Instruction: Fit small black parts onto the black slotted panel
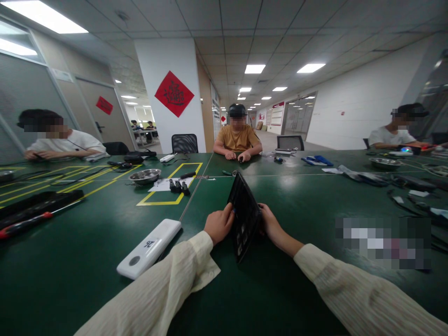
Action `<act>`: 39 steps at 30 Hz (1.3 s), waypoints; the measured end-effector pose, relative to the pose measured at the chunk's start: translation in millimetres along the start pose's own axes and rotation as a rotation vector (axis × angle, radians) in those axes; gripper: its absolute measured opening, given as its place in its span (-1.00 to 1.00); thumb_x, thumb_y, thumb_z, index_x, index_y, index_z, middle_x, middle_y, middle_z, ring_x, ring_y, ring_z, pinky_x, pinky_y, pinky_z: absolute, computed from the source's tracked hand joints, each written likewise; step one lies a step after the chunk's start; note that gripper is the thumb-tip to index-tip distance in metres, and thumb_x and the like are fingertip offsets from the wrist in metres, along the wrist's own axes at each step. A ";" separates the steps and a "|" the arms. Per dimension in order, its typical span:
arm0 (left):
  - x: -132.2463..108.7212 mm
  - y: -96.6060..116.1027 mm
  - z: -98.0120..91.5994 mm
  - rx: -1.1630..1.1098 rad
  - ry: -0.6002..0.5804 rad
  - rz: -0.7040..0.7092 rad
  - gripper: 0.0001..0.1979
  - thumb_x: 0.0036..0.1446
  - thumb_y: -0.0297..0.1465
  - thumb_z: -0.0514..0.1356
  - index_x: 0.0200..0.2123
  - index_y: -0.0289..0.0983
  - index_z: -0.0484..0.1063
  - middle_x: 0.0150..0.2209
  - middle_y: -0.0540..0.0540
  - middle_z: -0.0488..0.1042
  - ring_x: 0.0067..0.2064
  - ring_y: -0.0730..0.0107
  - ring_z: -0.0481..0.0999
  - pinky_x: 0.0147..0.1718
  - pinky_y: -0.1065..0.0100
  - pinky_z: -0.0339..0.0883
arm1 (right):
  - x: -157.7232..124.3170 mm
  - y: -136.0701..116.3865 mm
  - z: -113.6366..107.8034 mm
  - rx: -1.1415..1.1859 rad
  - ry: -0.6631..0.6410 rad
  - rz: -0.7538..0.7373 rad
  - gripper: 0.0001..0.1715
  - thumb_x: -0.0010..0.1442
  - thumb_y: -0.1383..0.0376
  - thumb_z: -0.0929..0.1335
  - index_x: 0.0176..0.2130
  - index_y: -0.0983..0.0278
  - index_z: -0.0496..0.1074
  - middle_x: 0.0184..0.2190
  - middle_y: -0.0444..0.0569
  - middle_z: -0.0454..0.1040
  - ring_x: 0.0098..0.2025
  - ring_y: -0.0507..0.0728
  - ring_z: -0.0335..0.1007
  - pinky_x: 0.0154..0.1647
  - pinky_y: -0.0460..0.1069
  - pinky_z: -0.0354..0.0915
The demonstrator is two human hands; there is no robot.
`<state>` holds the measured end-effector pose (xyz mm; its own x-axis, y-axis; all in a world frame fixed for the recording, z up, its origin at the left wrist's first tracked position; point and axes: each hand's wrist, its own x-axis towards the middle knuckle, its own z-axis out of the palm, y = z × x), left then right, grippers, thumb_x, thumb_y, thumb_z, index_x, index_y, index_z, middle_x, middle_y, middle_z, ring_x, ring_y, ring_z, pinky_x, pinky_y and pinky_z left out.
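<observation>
Position: the panel (244, 219), dark and flat, is held upright but tilted above the middle of the table (224, 303), directly before the wearer. Its long axis runs from a far upper corner down to a near lower corner; the broad face is turned to the left. Whether the lower corner touches the table cannot be determined.

Right hand (272, 225): pinches the panel at its right side, thumb near the upper right edge, remaining fingers hidden behind.

Left hand (220, 226): curled, fingertips against the broad face at its upper left part. A small blue spot shows at the fingertips; whether anything is pinched there cannot be told.

Governing relation: the panel stands between the two hands, to the right of the left hand and to the left of the right hand. Both hands touch it, so neither is nearer.

Surroundings: a white case (150, 249) lies left of the left hand, just beside the left sleeve (182, 268), long axis slanting toward the far edge. Beyond it are black parts (179, 187) and a bowl (145, 176). A screwdriver (47, 215) lies toward the left edge; cables (408, 181) lie toward the right edge. A person (238, 140) sits at the far edge.
</observation>
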<state>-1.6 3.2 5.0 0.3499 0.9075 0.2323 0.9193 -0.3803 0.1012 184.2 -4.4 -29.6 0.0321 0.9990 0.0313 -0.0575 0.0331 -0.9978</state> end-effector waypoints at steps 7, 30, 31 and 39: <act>0.0 -0.2 -1.9 0.022 0.002 0.029 -0.61 0.27 -0.24 -0.25 -0.01 -0.22 0.22 -0.32 -0.14 0.52 -0.27 0.27 0.51 -0.35 0.37 0.20 | -5.1 -6.3 3.8 0.007 0.019 -0.031 -0.62 0.15 0.13 0.15 -0.09 0.28 0.14 -0.65 -0.25 0.24 -0.75 -0.04 0.11 -0.81 -0.15 0.00; 0.2 2.0 -4.8 -0.109 -0.020 0.018 -0.52 0.27 -0.21 -0.29 -0.34 -0.23 0.37 -0.36 -0.11 0.50 -0.28 0.30 0.50 -0.37 0.40 0.18 | -0.5 -0.9 0.1 -0.029 -0.002 -0.030 -0.61 0.16 0.11 0.15 -0.07 0.25 0.15 -0.65 -0.25 0.24 -0.74 -0.02 0.16 -0.81 -0.15 0.06; 0.5 2.4 -4.1 -0.119 -0.015 0.001 -0.53 0.28 -0.21 -0.28 -0.32 -0.23 0.36 -0.35 -0.11 0.51 -0.28 0.31 0.50 -0.38 0.40 0.18 | -0.3 -0.6 0.2 -0.027 0.000 -0.029 -0.61 0.16 0.12 0.15 -0.07 0.25 0.15 -0.65 -0.25 0.25 -0.73 -0.02 0.16 -0.81 -0.14 0.06; 0.7 1.4 0.1 -0.039 0.006 -0.019 -0.64 0.28 -0.23 -0.24 -0.05 -0.20 0.23 -0.34 -0.10 0.51 -0.29 0.31 0.51 -0.36 0.40 0.20 | 1.5 1.8 1.2 -0.017 0.010 -0.033 -0.64 0.15 0.14 0.15 -0.09 0.25 0.15 -0.64 -0.25 0.26 -0.76 -0.03 0.13 -0.82 -0.14 0.06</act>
<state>-0.1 3.2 5.2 0.3312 0.9136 0.2360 0.9181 -0.3697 0.1428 183.0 -2.8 -31.3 0.0437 0.9970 0.0636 -0.0394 0.0653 -0.9971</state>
